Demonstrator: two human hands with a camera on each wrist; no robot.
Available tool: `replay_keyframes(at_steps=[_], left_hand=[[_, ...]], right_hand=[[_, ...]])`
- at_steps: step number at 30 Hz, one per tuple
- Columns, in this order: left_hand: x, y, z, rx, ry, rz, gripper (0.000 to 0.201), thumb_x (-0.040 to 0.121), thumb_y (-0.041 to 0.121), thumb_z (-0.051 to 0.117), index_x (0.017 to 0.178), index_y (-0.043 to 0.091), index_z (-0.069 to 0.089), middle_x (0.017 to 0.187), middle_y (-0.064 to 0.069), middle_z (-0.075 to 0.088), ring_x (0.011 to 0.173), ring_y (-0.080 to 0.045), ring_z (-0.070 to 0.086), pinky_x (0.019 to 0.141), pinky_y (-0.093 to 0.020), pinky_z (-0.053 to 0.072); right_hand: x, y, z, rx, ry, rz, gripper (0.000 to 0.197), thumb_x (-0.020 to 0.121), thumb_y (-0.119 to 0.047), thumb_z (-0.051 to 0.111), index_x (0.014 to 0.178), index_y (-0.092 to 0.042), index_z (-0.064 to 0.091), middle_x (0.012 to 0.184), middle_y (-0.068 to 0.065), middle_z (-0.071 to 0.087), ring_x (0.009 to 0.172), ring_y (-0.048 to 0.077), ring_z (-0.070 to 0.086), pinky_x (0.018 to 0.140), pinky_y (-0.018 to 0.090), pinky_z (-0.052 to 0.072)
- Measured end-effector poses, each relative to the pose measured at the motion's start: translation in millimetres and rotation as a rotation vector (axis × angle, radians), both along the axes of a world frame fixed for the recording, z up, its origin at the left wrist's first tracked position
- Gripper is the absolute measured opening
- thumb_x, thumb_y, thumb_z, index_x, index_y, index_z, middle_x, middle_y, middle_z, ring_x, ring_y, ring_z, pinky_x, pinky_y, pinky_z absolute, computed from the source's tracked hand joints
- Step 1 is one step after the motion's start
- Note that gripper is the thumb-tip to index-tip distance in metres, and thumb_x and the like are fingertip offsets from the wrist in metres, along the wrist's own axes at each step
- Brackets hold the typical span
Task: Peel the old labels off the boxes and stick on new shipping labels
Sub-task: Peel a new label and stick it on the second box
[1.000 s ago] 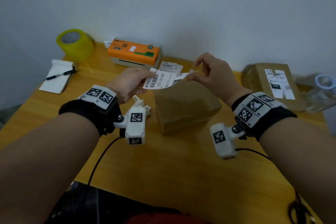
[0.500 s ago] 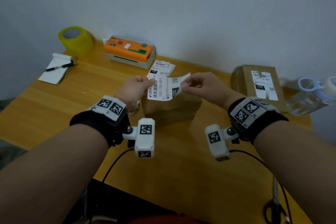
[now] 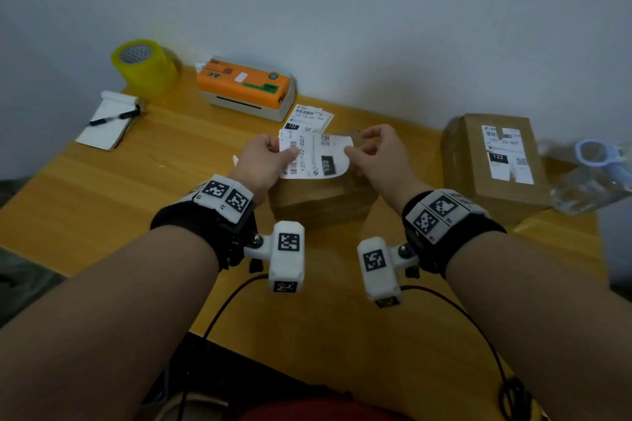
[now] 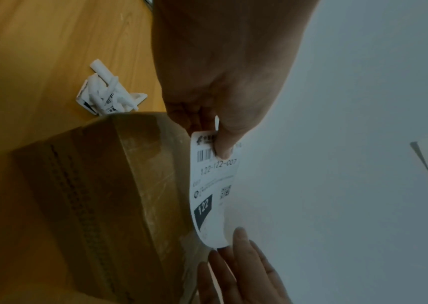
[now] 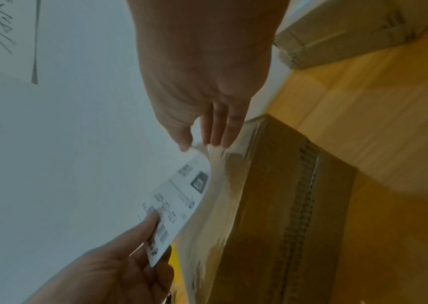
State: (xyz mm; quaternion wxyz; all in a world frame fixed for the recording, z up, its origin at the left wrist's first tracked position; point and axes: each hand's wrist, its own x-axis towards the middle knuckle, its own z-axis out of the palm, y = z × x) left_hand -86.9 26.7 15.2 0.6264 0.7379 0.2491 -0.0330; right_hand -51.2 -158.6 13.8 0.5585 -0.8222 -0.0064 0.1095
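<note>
New shipping label (image 3: 313,155) held in the air just above the nearer cardboard box (image 3: 321,202), printed side up, bowed along its length. Left hand (image 3: 263,161) pinching the barcode end between thumb and fingers, grip closed on the paper. Right hand (image 3: 379,155) at the opposite, curled end, thumb and fingertips (image 5: 216,133) at the edge; from the right wrist view hard to tell whether pinched or merely touched. Box taped across the top, standing mid-worktop (image 3: 102,202), bare of any label on its visible faces. Crumpled peeled label scraps (image 4: 109,98) lying on the wood just beside the box's left side. Second box (image 3: 492,164) off to the right, label already stuck on top. Spare printed labels (image 3: 309,118) lying in front of the orange label printer (image 3: 246,87) at the back
</note>
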Motion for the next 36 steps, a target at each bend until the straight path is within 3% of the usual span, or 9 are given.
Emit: replay_keyframes(at_steps=[3, 6, 10, 14, 17, 19, 22, 26, 36], left_hand=[[0.9, 2.0, 3.0, -0.044, -0.041, 0.004, 0.019, 0.089, 0.014, 0.063, 0.102, 0.003, 0.053, 0.095, -0.011, 0.07, 0.083, -0.02, 0.07, 0.068, -0.029, 0.057], [1.9, 7.0, 1.4, -0.044, -0.025, 0.009, 0.017, 0.089, 0.015, 0.064, 0.098, 0.003, 0.056, 0.094, -0.012, 0.071, 0.081, -0.019, 0.071, 0.065, -0.027, 0.056], [0.0, 8.7, -7.2, -0.03, 0.047, 0.046, 0.013, 0.089, 0.013, 0.064, 0.088, 0.005, 0.054, 0.092, -0.014, 0.069, 0.074, -0.018, 0.068, 0.066, -0.029, 0.057], [2.4, -0.7, -9.4, -0.091, 0.049, 0.02, 0.011, 0.089, 0.015, 0.064, 0.084, 0.01, 0.055, 0.095, -0.015, 0.07, 0.084, -0.026, 0.07, 0.076, -0.038, 0.058], [11.2, -11.8, -7.6, -0.061, 0.009, -0.038, 0.013, 0.089, 0.013, 0.062, 0.078, 0.013, 0.055, 0.09, -0.011, 0.07, 0.08, -0.021, 0.07, 0.072, -0.032, 0.059], [19.9, -15.8, -6.8, 0.009, 0.01, -0.055, 0.014, 0.089, 0.015, 0.063, 0.078, 0.015, 0.055, 0.088, -0.007, 0.07, 0.081, -0.02, 0.07, 0.073, -0.031, 0.059], [29.5, -17.9, -5.6, 0.111, 0.0, -0.045, 0.015, 0.088, 0.018, 0.065, 0.079, 0.013, 0.054, 0.09, -0.011, 0.07, 0.084, -0.025, 0.07, 0.079, -0.042, 0.058], [31.5, -18.3, -5.3, 0.175, -0.003, -0.063, 0.015, 0.086, 0.02, 0.067, 0.083, 0.01, 0.056, 0.091, -0.012, 0.071, 0.083, -0.025, 0.07, 0.08, -0.047, 0.057], [37.3, -14.4, -11.3, 0.415, 0.077, -0.154, 0.027, 0.086, 0.031, 0.065, 0.097, 0.006, 0.059, 0.093, -0.011, 0.069, 0.087, -0.026, 0.067, 0.081, -0.046, 0.055]], right_hand=[[1.8, 2.5, -0.3, 0.054, 0.069, -0.054, 0.045, 0.086, -0.016, 0.066, 0.124, -0.016, 0.041, 0.094, 0.006, 0.061, 0.076, 0.016, 0.06, 0.071, 0.033, 0.056], [6.9, 1.9, -4.0, 0.052, 0.154, -0.109, 0.044, 0.087, -0.007, 0.062, 0.127, -0.012, 0.044, 0.098, 0.005, 0.06, 0.083, 0.015, 0.061, 0.074, 0.029, 0.057], [8.8, 3.5, -6.8, -0.014, 0.124, -0.079, 0.007, 0.089, -0.01, 0.062, 0.095, -0.013, 0.064, 0.099, 0.004, 0.063, 0.085, 0.012, 0.058, 0.066, 0.022, 0.051], [12.6, 2.6, -10.6, -0.051, 0.103, -0.107, 0.013, 0.088, -0.01, 0.064, 0.076, -0.017, 0.063, 0.09, 0.006, 0.066, 0.081, 0.018, 0.06, 0.069, 0.03, 0.054], [16.6, -3.6, -14.1, -0.066, 0.097, -0.146, 0.012, 0.089, -0.011, 0.061, 0.079, -0.016, 0.063, 0.089, 0.004, 0.065, 0.082, 0.016, 0.059, 0.068, 0.027, 0.052], [19.3, -7.3, -15.0, -0.069, 0.1, -0.172, 0.011, 0.091, -0.014, 0.057, 0.081, -0.016, 0.061, 0.09, 0.005, 0.066, 0.083, 0.019, 0.061, 0.072, 0.033, 0.054], [23.0, -9.0, -14.5, -0.047, 0.117, -0.216, 0.012, 0.094, -0.02, 0.051, 0.086, -0.014, 0.057, 0.097, 0.012, 0.067, 0.083, 0.024, 0.065, 0.073, 0.041, 0.057], [25.3, -9.5, -16.9, -0.133, 0.048, -0.216, 0.011, 0.094, -0.022, 0.051, 0.097, -0.013, 0.056, 0.1, 0.007, 0.063, 0.09, 0.021, 0.063, 0.077, 0.038, 0.057], [25.3, -7.8, -25.4, -0.36, -0.079, -0.176, 0.007, 0.094, -0.024, 0.054, 0.091, -0.018, 0.056, 0.093, 0.0, 0.061, 0.087, 0.017, 0.061, 0.078, 0.037, 0.056]])
